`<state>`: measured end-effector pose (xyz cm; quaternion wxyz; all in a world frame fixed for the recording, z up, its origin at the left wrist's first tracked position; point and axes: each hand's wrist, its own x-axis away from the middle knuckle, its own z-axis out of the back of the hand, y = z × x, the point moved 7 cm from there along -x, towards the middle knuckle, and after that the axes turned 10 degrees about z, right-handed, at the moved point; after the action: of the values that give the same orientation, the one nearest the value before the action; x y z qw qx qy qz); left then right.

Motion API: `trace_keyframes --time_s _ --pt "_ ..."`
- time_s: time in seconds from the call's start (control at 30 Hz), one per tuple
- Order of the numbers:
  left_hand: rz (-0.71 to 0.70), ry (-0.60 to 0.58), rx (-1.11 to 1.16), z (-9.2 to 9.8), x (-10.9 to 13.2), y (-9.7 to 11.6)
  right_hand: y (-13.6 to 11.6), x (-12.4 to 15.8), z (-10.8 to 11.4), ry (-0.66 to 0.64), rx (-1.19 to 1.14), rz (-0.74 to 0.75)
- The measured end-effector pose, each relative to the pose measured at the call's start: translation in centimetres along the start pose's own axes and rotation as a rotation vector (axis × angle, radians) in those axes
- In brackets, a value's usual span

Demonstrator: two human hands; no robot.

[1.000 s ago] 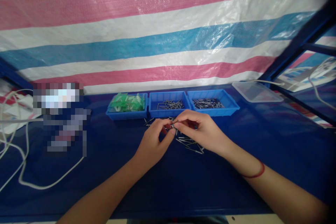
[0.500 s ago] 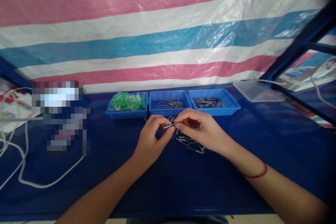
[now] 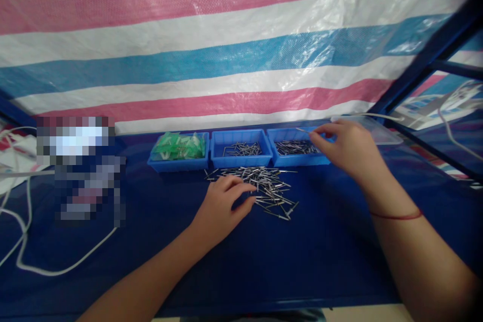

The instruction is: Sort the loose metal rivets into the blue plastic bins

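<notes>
My right hand (image 3: 349,148) pinches a thin metal blind rivet (image 3: 302,130) between thumb and fingertips, holding it above the right blue bin (image 3: 277,159). Dark, slender rivets lie inside that bin. My left hand (image 3: 221,206) hovers at the left edge of a loose pile of blind rivets (image 3: 269,183) on the table; its thumb and index finger are apart, with nothing visible between them. The middle blue bin (image 3: 241,162), just behind the pile, contains more silver rivets.
A left blue bin (image 3: 177,165) contains green packets (image 3: 179,147). A clear plastic lid (image 3: 385,131) lies behind my right hand. White cables (image 3: 56,272) run over the left of the blue table (image 3: 294,266). A striped sheet (image 3: 226,70) hangs behind.
My hands have parted. The right one has carried a rivet up and right to the right bin, while the left has opened and stayed near the pile.
</notes>
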<state>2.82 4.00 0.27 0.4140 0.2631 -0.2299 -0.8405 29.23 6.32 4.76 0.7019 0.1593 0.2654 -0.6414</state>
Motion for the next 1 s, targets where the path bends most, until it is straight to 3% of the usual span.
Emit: trace_keyframes --time_s 0.1,0.23,0.43,0.6,0.73,0.87,1.0 --pt "-0.027 -0.043 -0.090 -0.8 0.1 0.0 2.5 0.3 -1.5 -0.083 0.191 -0.014" --pt "-0.028 -0.091 -0.150 -1.4 0.2 0.0 2.8 0.9 -2.8 -0.123 0.269 -0.015" --pt "-0.048 -0.147 -0.208 -1.8 0.4 0.4 1.7 0.4 -1.1 -0.012 0.223 -0.047" --pt "-0.005 -0.140 -0.254 -1.9 0.3 0.2 -1.2 0.0 -0.2 0.029 0.140 0.019" --pt "-0.011 -0.147 -0.270 -2.0 0.1 0.3 -4.5 0.2 -0.1 0.041 -0.058 0.093" --pt "-0.004 -0.125 -0.264 -1.7 -0.1 0.3 -7.5 0.5 -0.7 -0.060 -0.304 0.192" --pt "0.094 -0.041 -0.109 -0.4 -0.5 -0.5 -10.5 1.3 -1.5 -0.202 -0.632 0.302"
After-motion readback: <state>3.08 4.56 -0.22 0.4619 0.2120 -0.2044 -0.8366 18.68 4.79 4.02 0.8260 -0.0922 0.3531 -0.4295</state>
